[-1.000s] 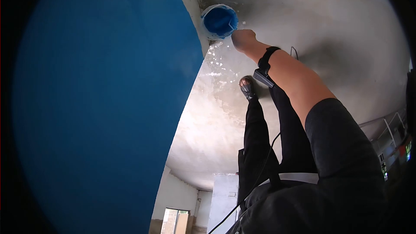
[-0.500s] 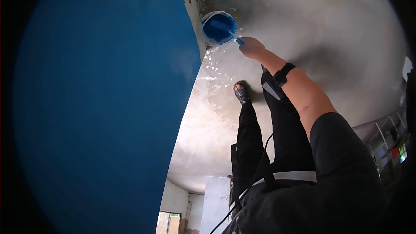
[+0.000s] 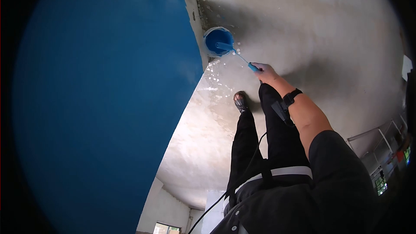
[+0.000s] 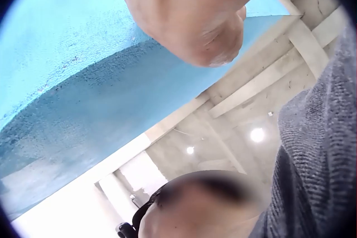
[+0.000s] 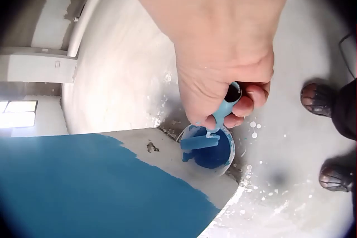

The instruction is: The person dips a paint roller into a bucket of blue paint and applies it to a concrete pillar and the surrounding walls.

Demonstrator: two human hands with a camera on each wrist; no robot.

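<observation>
My right hand [image 3: 265, 73] grips the light blue handle of a paint roller [image 5: 201, 142], fingers curled round it. The roller's blue sleeve shows at the mouth of a white paint bucket [image 3: 232, 37] holding dark blue paint. In the right wrist view, that sleeve overlaps the bucket's opening below the hand. My left hand [image 4: 187, 17] appears only in the left wrist view, bent in front of the blue-painted wall [image 4: 72, 104]; its fingers are mostly hidden.
The bucket stands on a paint-spotted concrete floor [image 3: 338, 30], against the blue wall's foot, where an unpainted strip [image 5: 150, 147] runs. My feet, in dark sandals [image 3: 241, 101], are on the floor near the bucket. A black cable [image 3: 203, 216] crosses my clothes.
My right hand has drawn back from the bucket toward my body. The roller's sleeve, first hidden, now shows at the bucket's mouth. The head view has shifted, so the bucket sits lower.
</observation>
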